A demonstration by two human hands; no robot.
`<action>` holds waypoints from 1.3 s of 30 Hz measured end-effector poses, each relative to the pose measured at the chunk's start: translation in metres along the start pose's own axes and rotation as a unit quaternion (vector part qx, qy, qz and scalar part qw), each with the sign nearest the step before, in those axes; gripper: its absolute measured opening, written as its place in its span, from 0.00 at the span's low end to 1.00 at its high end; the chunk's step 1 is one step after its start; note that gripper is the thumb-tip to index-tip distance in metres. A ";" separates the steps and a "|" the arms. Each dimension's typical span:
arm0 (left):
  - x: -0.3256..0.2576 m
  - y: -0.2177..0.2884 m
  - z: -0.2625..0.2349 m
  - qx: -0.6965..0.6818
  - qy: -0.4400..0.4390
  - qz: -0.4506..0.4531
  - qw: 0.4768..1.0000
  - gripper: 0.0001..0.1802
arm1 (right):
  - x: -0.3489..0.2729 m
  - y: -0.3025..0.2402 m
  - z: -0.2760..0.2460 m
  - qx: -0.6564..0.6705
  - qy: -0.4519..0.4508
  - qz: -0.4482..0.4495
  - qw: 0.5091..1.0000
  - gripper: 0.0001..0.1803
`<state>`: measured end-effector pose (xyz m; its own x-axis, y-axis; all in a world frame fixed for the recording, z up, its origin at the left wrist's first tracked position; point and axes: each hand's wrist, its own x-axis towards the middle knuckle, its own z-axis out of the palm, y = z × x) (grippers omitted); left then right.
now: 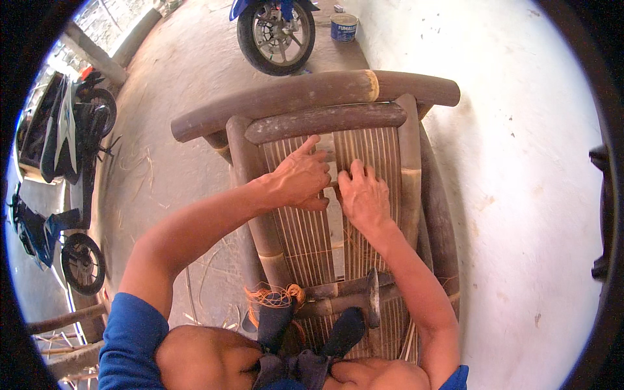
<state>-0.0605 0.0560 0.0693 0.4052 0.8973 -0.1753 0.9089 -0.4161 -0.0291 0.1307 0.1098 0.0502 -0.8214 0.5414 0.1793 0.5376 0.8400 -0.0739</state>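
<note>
L hand (299, 177) is spread, index pointing fwd, & R hand (364, 194) curls, pinch can't tell, both at bamboo slats (383, 153), prob. to steady them.

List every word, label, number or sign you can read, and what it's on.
Blue tub by the wall: a line of pale lettering, which I won't copy; its finer print is too small to read.
Slatted bamboo frame: no lettering visible.
Elsewhere: nothing legible.
</note>
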 end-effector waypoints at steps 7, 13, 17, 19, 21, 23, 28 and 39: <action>-0.005 -0.007 0.014 -0.038 0.070 0.033 0.996 0.19 | -0.033 -0.003 -0.014 0.350 0.031 -0.006 0.936 0.11; -0.007 -0.009 0.023 -0.064 0.128 0.043 0.989 0.19 | -0.009 -0.012 -0.024 0.619 0.070 0.038 0.781 0.13; -0.008 -0.012 0.031 -0.058 0.105 0.047 0.992 0.23 | -0.003 -0.028 -0.021 0.818 0.007 0.085 0.569 0.19; -0.010 -0.011 0.038 -0.053 0.155 0.058 0.985 0.25 | -0.014 -0.038 -0.019 0.708 -0.025 0.079 0.702 0.20; -0.013 0.001 0.048 -0.086 0.287 0.072 0.951 0.25 | -0.028 -0.046 -0.016 0.591 -0.044 0.052 0.804 0.20; -0.023 0.024 0.059 -0.329 0.233 0.073 0.912 0.24 | -0.036 -0.053 -0.014 0.581 -0.016 0.034 0.813 0.20; -0.025 0.025 0.060 -0.436 0.203 0.076 0.874 0.20 | -0.019 -0.048 -0.031 0.545 -0.029 0.012 0.838 0.19; -0.007 0.012 0.012 -0.498 0.116 0.004 0.859 0.12 | 0.017 -0.004 -0.047 0.677 -0.053 0.112 0.725 0.20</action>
<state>-0.0534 0.0430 0.0588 0.3162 0.9481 0.0332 0.4931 -0.1941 0.8481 0.1238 0.1141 0.0993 -0.7914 0.6086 -0.0572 0.0389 -0.0432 -0.9983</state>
